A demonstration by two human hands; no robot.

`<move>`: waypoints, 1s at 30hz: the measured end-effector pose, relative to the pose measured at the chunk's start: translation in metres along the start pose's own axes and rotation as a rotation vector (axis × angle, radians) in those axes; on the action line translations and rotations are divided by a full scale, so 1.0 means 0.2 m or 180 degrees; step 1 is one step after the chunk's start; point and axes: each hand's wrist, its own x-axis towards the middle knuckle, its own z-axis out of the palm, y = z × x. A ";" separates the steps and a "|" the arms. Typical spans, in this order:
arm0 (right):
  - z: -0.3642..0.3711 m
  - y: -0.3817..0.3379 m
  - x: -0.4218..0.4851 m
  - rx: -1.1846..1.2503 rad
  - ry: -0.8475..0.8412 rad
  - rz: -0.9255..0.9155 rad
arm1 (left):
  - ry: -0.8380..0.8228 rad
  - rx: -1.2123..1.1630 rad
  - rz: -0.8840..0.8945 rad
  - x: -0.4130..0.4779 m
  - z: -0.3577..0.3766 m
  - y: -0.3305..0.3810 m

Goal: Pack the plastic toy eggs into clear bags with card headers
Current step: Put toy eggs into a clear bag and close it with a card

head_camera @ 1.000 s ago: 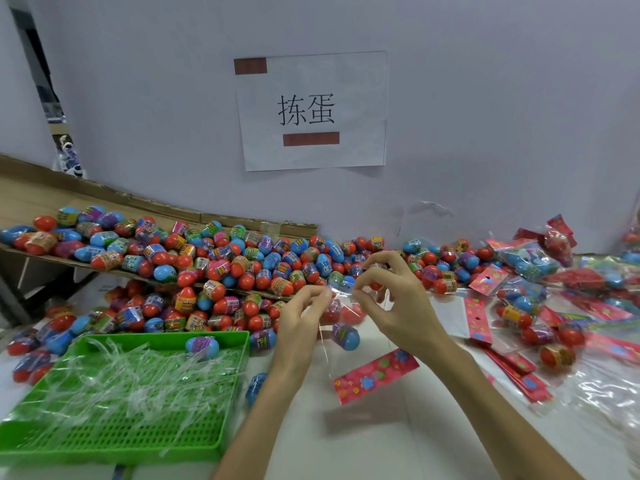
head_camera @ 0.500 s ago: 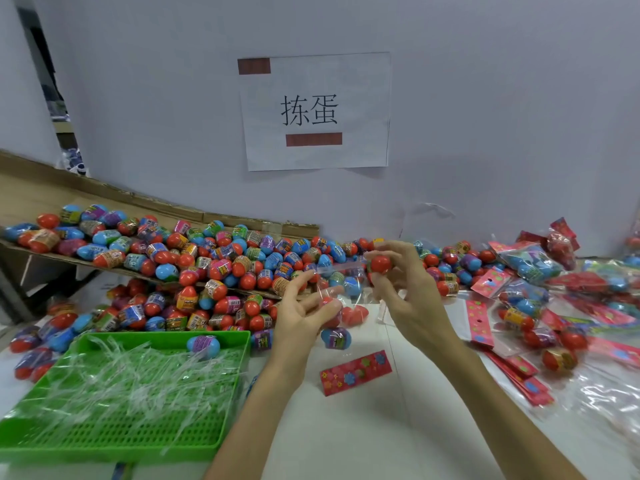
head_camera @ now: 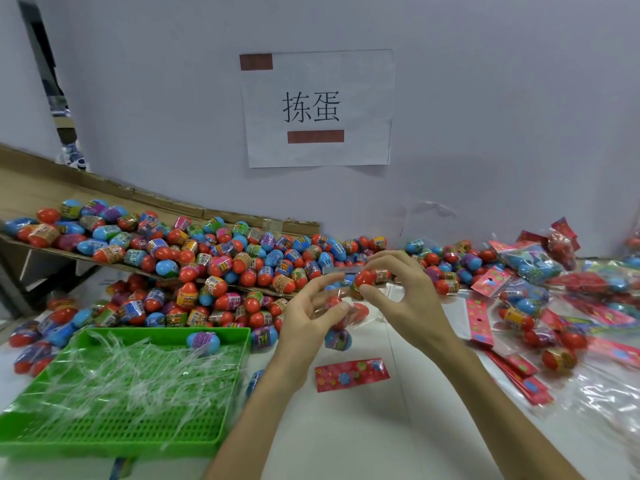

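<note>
A slender bare left forearm and right forearm fill the lower middle of the frame, uncovered to its bottom edge; left hand and right hand bare, with long thin fingers

The eggs are red or blue with bright printed bands. The tray is green, the card red with flowers.
</note>
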 end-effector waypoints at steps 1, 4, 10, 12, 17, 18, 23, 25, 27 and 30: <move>-0.01 0.00 0.00 -0.0021 -0.0039 0.0020 | 0.0004 -0.0002 0.0007 0.00 0.00 0.00; -0.02 0.01 0.00 -0.0207 -0.0155 0.0032 | -0.0085 0.0067 0.0052 0.00 -0.01 0.01; -0.02 0.01 0.00 -0.0155 0.0170 -0.0186 | -0.0375 0.0118 0.0034 -0.01 0.01 0.02; -0.01 0.01 0.00 -0.0161 0.0182 -0.0160 | -0.0365 0.0120 0.0053 -0.01 0.01 0.01; -0.01 0.03 0.00 -0.0249 -0.0096 -0.0017 | -0.0269 0.0143 0.0078 -0.01 0.01 0.00; -0.02 0.03 0.00 -0.0270 -0.0208 0.0018 | -0.0250 0.0172 0.0103 -0.01 0.01 0.00; -0.04 0.04 0.00 0.0000 -0.0680 0.0163 | -0.0161 0.0243 0.0113 0.00 0.02 0.00; -0.04 0.03 0.01 0.0250 -0.0748 0.0240 | -0.0089 0.0244 0.0106 0.00 0.01 0.01; -0.04 0.02 0.01 0.0477 -0.0489 0.0257 | -0.0046 0.0199 0.0058 0.00 0.00 0.02; -0.03 0.00 0.02 0.0687 0.0057 0.0190 | -0.0172 0.0124 -0.0038 -0.01 0.01 0.01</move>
